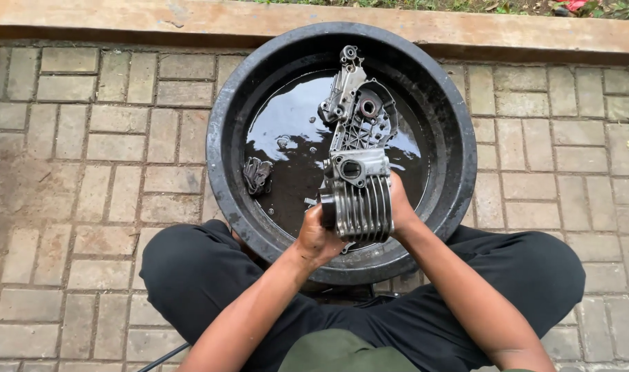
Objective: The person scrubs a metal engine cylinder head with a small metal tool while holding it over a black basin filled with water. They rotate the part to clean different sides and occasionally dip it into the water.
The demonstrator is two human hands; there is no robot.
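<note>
The left hand [316, 239] and right hand [400, 210] are each closed around the finned end of a grey metal engine casing [358, 158], held tilted over a black round basin [221, 158] (dark oily liquid inside). A small metal part [257, 175] lies in the liquid, left of the casing.

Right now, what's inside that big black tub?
The black tub holds dark oily liquid, a small metal piece and a long metal casing. A finned engine part held over it hides whatever lies below.
</note>
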